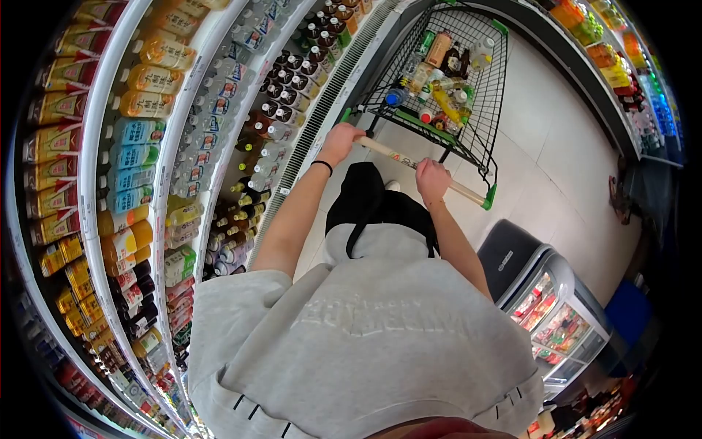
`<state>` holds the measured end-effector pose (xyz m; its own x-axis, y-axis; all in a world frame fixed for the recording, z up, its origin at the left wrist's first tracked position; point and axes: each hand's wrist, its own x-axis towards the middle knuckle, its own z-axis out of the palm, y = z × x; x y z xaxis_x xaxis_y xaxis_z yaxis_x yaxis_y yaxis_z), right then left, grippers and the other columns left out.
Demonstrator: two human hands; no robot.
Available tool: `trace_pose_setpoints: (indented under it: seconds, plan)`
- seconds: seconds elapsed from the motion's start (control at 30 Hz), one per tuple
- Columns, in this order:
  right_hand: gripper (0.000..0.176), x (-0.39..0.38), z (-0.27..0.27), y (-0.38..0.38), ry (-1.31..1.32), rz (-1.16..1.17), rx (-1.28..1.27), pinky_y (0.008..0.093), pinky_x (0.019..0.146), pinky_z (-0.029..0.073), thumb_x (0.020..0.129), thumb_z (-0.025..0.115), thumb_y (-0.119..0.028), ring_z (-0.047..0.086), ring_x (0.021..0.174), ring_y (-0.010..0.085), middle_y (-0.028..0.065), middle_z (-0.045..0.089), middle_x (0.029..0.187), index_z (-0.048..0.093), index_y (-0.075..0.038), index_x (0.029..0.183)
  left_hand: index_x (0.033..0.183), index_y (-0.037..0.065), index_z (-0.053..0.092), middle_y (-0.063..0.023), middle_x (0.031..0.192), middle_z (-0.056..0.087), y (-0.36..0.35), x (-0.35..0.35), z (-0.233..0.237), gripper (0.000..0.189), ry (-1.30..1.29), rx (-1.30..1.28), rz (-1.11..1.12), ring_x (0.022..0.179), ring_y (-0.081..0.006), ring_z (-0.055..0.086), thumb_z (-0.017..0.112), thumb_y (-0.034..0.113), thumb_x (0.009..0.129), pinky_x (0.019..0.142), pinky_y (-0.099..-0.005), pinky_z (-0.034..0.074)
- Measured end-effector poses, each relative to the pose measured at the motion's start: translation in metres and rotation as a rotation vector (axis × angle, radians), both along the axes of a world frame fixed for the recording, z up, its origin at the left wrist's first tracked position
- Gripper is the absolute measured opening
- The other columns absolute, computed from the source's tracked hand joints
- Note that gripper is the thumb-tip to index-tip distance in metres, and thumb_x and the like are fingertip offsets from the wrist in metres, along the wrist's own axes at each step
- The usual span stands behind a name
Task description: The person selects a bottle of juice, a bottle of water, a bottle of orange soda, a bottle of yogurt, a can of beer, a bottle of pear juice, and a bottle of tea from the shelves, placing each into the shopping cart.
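Note:
Both my hands are closed around the pale handlebar [385,152] of a shopping cart [499,88] with a dark wire basket and green corner pieces. My left hand [340,143], with a black band on the wrist, grips near the bar's left end. Right of the bar's middle, my right hand [433,181] wraps over it. Inside the basket lie several bottles, among them a yellow bottle [444,103], a dark bottle [453,61] and one with a blue cap [395,97]. Some items overlap, so their kinds are partly hidden.
Shelves of drinks [135,164] line my left side, close to the cart. A freezer [559,314] with a glass top and a grey end stands at the lower right. Another shelf of colourful packages [607,58] curves along the upper right. Pale floor tiles [552,172] run between them.

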<state>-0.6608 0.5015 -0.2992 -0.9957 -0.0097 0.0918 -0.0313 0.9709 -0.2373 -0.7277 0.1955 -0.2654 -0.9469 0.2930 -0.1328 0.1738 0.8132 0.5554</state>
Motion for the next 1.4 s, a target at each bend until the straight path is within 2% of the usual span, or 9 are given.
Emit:
trace_pose_setpoints:
  seconds: [0.3, 0.37, 0.5, 0.53, 1.07, 1.13, 1.23, 1.3, 1.4]
  plan:
    - [0.033, -0.021, 0.004, 0.006, -0.016, -0.004, -0.027, 0.0462, 0.069, 0.053, 0.100, 0.051, -0.026, 0.069, 0.076, 0.0307, 0.0093, 0.071, 0.077, 0.068, -0.010, 0.077, 0.115, 0.009, 0.077, -0.0148, 0.106, 0.073, 0.014, -0.026, 0.016, 0.040, -0.098, -0.039, 0.012, 0.108, -0.0347, 0.066, 0.060, -0.009, 0.084, 0.094, -0.0424, 0.053]
    - [0.032, -0.023, 0.005, 0.008, -0.007, -0.016, -0.040, 0.0456, 0.070, 0.053, 0.099, 0.052, -0.026, 0.069, 0.075, 0.0305, 0.0090, 0.071, 0.076, 0.068, -0.010, 0.076, 0.111, 0.013, 0.080, -0.0122, 0.102, 0.074, 0.015, -0.030, 0.011, 0.032, -0.066, -0.060, 0.003, 0.103, -0.0336, 0.068, 0.059, 0.005, 0.088, 0.090, -0.0419, 0.055]
    - [0.030, -0.031, 0.003, 0.009, -0.019, -0.026, -0.065, 0.0446, 0.071, 0.053, 0.097, 0.054, -0.025, 0.069, 0.075, 0.0295, 0.0079, 0.071, 0.075, 0.069, -0.010, 0.076, 0.112, 0.014, 0.080, -0.0125, 0.102, 0.074, 0.015, -0.039, 0.009, 0.034, -0.064, -0.045, 0.014, 0.102, -0.0332, 0.069, 0.059, 0.003, 0.088, 0.091, -0.0424, 0.056]
    - [0.030, -0.031, 0.004, 0.010, -0.026, -0.034, -0.063, 0.0446, 0.071, 0.053, 0.097, 0.054, -0.025, 0.069, 0.075, 0.0295, 0.0079, 0.071, 0.075, 0.069, -0.010, 0.076, 0.115, 0.009, 0.077, -0.0141, 0.106, 0.074, 0.017, -0.041, 0.013, 0.038, -0.108, -0.015, 0.020, 0.105, -0.0347, 0.068, 0.060, -0.008, 0.085, 0.093, -0.0427, 0.054]
    - [0.027, -0.036, 0.008, 0.017, -0.032, 0.005, -0.074, 0.0434, 0.071, 0.053, 0.097, 0.054, -0.026, 0.068, 0.080, 0.0275, 0.0057, 0.070, 0.079, 0.069, -0.011, 0.080, 0.111, 0.008, 0.076, -0.0142, 0.104, 0.075, 0.017, -0.047, 0.007, 0.038, -0.072, 0.007, -0.044, 0.104, -0.0352, 0.067, 0.059, -0.009, 0.082, 0.091, -0.0421, 0.054]
    - [0.028, -0.039, 0.011, 0.017, -0.053, 0.008, -0.061, 0.0436, 0.071, 0.054, 0.099, 0.053, -0.026, 0.069, 0.082, 0.0279, 0.0058, 0.070, 0.080, 0.068, -0.011, 0.081, 0.108, 0.009, 0.077, -0.0138, 0.104, 0.073, 0.016, -0.052, 0.008, 0.030, -0.089, -0.016, -0.077, 0.103, -0.0356, 0.067, 0.057, 0.000, 0.088, 0.091, -0.0437, 0.055]
    - [0.023, -0.045, 0.021, 0.021, -0.076, -0.006, -0.181, 0.0442, 0.073, 0.053, 0.097, 0.058, -0.023, 0.067, 0.076, 0.0306, 0.0078, 0.069, 0.081, 0.069, -0.009, 0.083, 0.110, 0.008, 0.075, -0.0139, 0.105, 0.073, 0.021, -0.056, 0.012, 0.029, -0.100, -0.046, -0.054, 0.104, -0.0365, 0.067, 0.058, -0.002, 0.089, 0.091, -0.0460, 0.054]
    - [0.013, -0.043, 0.035, 0.026, 0.063, -0.141, -0.556, 0.0444, 0.074, 0.053, 0.096, 0.061, -0.016, 0.066, 0.079, 0.0327, 0.0096, 0.067, 0.089, 0.067, -0.007, 0.089, 0.111, 0.007, 0.074, -0.0144, 0.105, 0.073, 0.035, -0.055, 0.020, 0.028, -0.053, 0.020, -0.059, 0.105, -0.0371, 0.066, 0.058, -0.002, 0.089, 0.092, -0.0465, 0.054]
    - [0.008, -0.077, 0.050, 0.050, 0.176, -0.184, -0.613, 0.0429, 0.076, 0.053, 0.095, 0.062, -0.009, 0.065, 0.088, 0.0342, 0.0137, 0.064, 0.098, 0.063, -0.003, 0.100, 0.116, 0.004, 0.071, -0.0159, 0.108, 0.073, 0.074, -0.073, 0.034, 0.027, -0.033, 0.138, -0.036, 0.104, -0.0353, 0.068, 0.057, -0.001, 0.093, 0.093, -0.0447, 0.055]
